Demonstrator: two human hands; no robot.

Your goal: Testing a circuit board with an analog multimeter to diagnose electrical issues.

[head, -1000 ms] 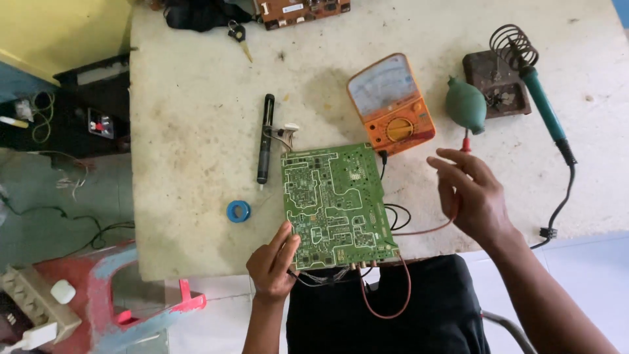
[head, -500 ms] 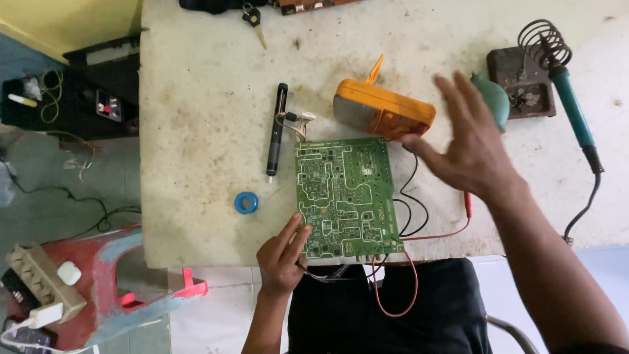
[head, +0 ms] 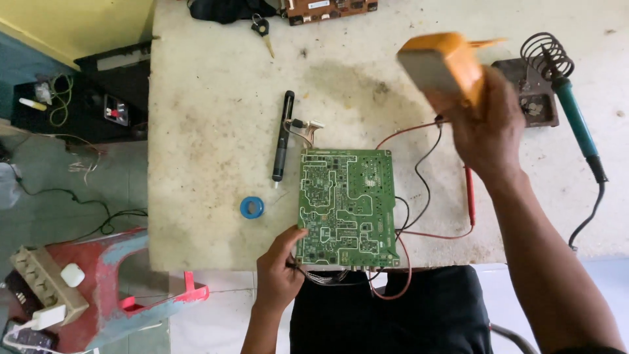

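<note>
- A flat, rectangular green printed circuit board (head: 347,206), its face covered in pale solder traces, is laid near the front edge of a worn, stained, off-white worktop (head: 209,131).
- The board's lower left corner is touched by the left hand (head: 278,272); the thumb is laid against the board's edge and the other fingers are curled loosely beneath it, over a bundle of thin dark wires (head: 327,276) hanging off the table edge.
- A boxy orange plastic multimeter (head: 445,62) is gripped by the right hand (head: 488,128), lifted off the table and blurred; the fingers are wrapped around its lower end, and the forearm is stretched up from the lower right.
- Thin red and black test leads (head: 426,164) are trailed from below the right hand's fingers to the board's right side, with a red probe (head: 470,193) lying just under the wrist.
- Left of the left hand's fingers, a small round blue spool (head: 251,207) is seen; above it a slim black pen-shaped tool (head: 283,134) lies lengthwise.
- Right of the right hand's fingers, a teal-handled soldering iron (head: 576,118) is rested in a coiled wire stand (head: 547,59) on a dark square base.
- At the table's far edge, beyond both hands, a brown circuit board (head: 327,8) is partly seen.
</note>
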